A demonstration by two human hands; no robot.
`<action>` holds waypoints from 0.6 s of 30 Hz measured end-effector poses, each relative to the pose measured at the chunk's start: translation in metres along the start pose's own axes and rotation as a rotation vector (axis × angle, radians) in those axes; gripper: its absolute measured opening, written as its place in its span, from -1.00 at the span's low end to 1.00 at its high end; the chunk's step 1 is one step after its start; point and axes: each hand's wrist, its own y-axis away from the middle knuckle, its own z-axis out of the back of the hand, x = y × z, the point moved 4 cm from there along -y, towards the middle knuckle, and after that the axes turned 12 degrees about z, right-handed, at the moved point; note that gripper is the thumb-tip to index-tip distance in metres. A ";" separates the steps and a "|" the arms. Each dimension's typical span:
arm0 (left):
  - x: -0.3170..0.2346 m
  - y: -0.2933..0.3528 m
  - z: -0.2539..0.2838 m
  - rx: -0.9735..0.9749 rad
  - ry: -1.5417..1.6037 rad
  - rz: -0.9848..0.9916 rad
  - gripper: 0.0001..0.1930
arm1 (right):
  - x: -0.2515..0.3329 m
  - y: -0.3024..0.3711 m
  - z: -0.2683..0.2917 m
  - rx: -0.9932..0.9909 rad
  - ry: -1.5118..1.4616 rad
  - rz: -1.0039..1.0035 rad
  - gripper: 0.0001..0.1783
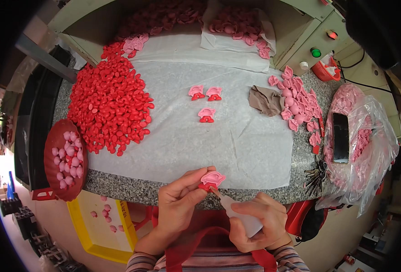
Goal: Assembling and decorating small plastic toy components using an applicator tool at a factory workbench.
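My left hand (175, 204) pinches a small pink plastic figure half (214, 178) with a red foot-shaped piece (206, 187) at its lower edge. In my right hand (274, 220) is a whitish squeeze bottle (250, 225), its thin nozzle pointing up-left. The tip meets or nearly meets the red piece; the exact contact is too small to tell. Beyond my hands, three pink figures with red feet lie on the white paper sheet (164, 154): a left one (196, 92), a right one (214, 93) and a nearer one (206, 114).
A large heap of red pieces (109, 104) covers the left side. Loose pink pieces (295, 102) and a brown cloth (266, 100) lie right. A red bowl (51, 177) of pink balls overhangs the left edge. A plastic bag (368, 154) and a phone (340, 138) sit far right.
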 end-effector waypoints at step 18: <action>0.001 0.001 -0.001 -0.012 -0.020 0.020 -0.62 | 0.000 0.000 -0.002 0.009 0.007 0.031 -0.70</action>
